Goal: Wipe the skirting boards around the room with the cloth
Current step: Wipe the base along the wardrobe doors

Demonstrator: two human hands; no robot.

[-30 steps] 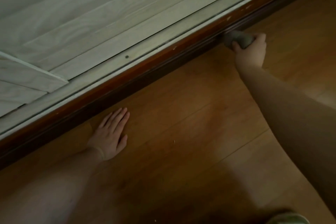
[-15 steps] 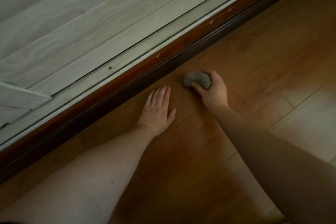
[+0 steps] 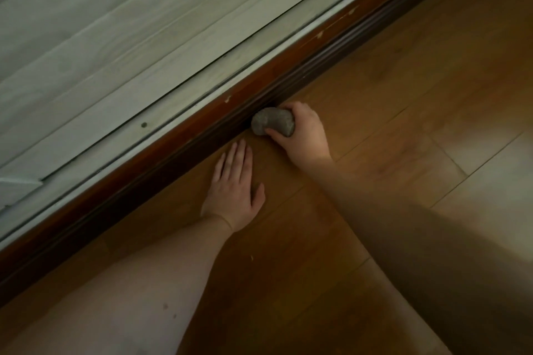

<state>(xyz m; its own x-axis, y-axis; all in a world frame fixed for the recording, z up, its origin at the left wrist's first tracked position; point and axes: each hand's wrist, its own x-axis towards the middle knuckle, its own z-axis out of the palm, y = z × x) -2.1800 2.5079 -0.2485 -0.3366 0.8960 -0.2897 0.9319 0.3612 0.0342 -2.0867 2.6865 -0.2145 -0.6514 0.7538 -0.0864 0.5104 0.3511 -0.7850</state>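
Observation:
A dark reddish-brown skirting board [image 3: 178, 150] runs diagonally from lower left to upper right, with small pale chips along its top face. My right hand [image 3: 302, 132] grips a bunched grey cloth [image 3: 272, 124] and holds it against the board's ribbed lower face, where it meets the floor. My left hand [image 3: 235, 190] lies flat on the wooden floor just below the cloth, fingers straight and pointing toward the board.
Above the skirting board is a pale metal track with screws [image 3: 144, 125] and light wood-grain panels [image 3: 129, 37]. The orange-brown plank floor [image 3: 403, 95] spreads to the right, with a bright patch of light at the right edge.
My right hand brought the cloth back left along the board from far right, lifted off to the floor, and now presses it onto the board again. My left hand stayed flat on the floor.

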